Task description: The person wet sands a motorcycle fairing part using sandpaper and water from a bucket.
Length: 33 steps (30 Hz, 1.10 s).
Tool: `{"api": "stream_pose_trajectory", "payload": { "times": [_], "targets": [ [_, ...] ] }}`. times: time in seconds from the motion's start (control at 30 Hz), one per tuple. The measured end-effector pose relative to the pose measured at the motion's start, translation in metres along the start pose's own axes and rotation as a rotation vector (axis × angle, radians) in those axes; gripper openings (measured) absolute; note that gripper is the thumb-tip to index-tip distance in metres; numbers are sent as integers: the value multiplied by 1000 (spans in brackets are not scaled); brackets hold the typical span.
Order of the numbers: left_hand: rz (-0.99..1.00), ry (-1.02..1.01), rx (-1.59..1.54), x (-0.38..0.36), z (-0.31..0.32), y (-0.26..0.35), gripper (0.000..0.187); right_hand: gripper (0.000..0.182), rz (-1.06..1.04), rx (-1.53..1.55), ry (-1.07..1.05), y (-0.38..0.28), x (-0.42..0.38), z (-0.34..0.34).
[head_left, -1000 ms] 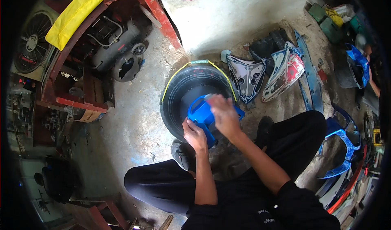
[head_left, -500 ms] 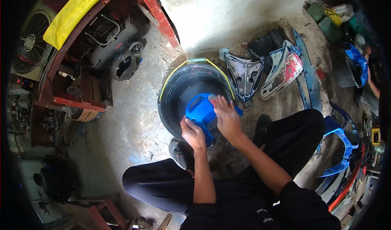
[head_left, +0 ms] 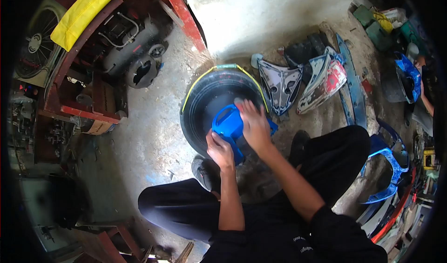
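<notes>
A glossy blue plastic fairing part (head_left: 230,125) with a looped end is held over a wide black bucket (head_left: 190,123) between my knees. My left hand (head_left: 220,152) grips its near left edge, thumb on top. On its upper right side lies my right hand (head_left: 255,129), fingers close together and slightly blurred. A small reddish-grey pad (head_left: 239,105) pokes out at those fingertips, mostly hidden beneath them. The bucket's yellow handle (head_left: 193,87) rests around its far rim.
Worn body panels (head_left: 281,87) lean by the wall beyond the bucket's right side. At the right lies a blue frame-like panel (head_left: 396,167); another person's hand (head_left: 420,60) shows behind. A compressor (head_left: 132,48) stands under a red bench (head_left: 65,76) at left.
My right hand has shifted slightly left and up along the blue part, and the pad with it. My left hand keeps its grip in nearly the same place.
</notes>
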State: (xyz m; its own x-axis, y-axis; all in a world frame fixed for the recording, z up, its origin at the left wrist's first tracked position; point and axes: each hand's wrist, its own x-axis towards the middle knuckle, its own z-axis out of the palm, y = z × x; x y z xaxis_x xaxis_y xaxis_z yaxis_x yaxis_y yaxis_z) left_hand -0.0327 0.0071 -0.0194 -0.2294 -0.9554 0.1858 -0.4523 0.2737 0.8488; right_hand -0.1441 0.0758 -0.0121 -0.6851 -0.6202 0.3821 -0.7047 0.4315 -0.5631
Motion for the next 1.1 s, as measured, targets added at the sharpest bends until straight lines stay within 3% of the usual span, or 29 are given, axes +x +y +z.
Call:
{"api": "stream_pose_trajectory", "payload": {
  "times": [0.1,0.27,0.4,0.5,0.63,0.8,1.03,1.1],
  "targets": [
    [18,16,-2,-2,-4,0,28,38,54,54,-31,1,23,8],
    [-6,5,-8,1,-2,5,28,40,64,-16,22,-1,-43,-5],
    [-1,-6,-13,-2,-4,2,28,39,32,20,49,-8,17,9],
    [-6,8,-9,-1,-3,3,28,39,10,4,4,-12,20,8],
    [74,28,-11,-1,1,-3,29,39,34,-32,13,-8,-42,-4],
    [-26,-5,-19,-1,-4,2,30,40,31,-37,14,-13,20,15],
    [-19,0,-17,-1,-3,7,30,43,-5,-60,-5,-13,-34,-4],
    [-37,-4,-22,1,-2,6,29,41,-3,-53,-6,-15,-16,5]
  ]
}}
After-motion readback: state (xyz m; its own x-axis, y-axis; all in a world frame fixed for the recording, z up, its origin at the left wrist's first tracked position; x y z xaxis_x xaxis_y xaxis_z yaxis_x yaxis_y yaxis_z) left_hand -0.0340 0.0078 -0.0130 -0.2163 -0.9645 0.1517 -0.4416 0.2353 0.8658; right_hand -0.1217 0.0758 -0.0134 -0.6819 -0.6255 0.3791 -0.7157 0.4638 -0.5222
